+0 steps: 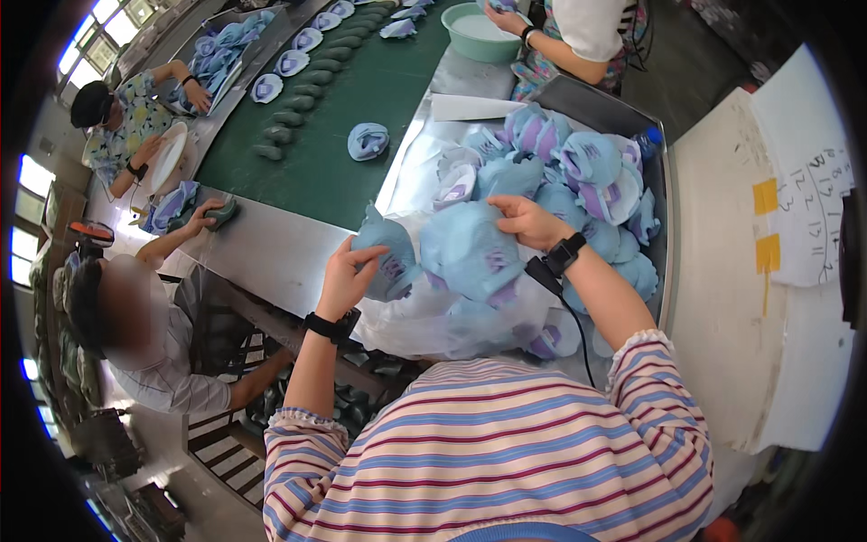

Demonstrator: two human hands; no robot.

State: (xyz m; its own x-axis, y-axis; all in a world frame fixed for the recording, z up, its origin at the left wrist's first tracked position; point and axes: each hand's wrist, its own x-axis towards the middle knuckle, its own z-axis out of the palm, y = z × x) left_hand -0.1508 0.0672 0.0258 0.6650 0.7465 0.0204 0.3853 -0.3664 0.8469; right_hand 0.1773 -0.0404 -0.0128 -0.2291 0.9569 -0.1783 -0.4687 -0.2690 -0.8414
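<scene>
Edges and clearance: at the right, a metal tray (614, 104) with a raised wall, heaped with blue-and-lilac pieces (589, 161), some overlapping near the rim. Beyond the tray's right side, a pale board (713, 244), just beside it. Ahead and to the left, a green belt (271, 185), bordered on the near side by a bare metal ledge (262, 248). On the belt, a lone blue piece (368, 142), well apart from a row of dark green forms (291, 118), with open green surface between. Under and around both hands, crumpled clear plastic sheeting (424, 316); close to the right wrist, a black cable (582, 339), hanging toward the striped garment. On the far left of the ledge, a co-worker's hand (209, 215) on a dark green form, well clear of the wearer's hands.

Grip: left hand (348, 275) closed in a narrow pinch on the left edge of a smaller-looking blue piece (390, 264); right hand (531, 223) likewise narrow, thumb and fingers together on the upper right edge of a broader blue piece (465, 248). Both pieces held side by side over the sheeting, in front of the heap; contact between facing edges impossible to tell.
</scene>
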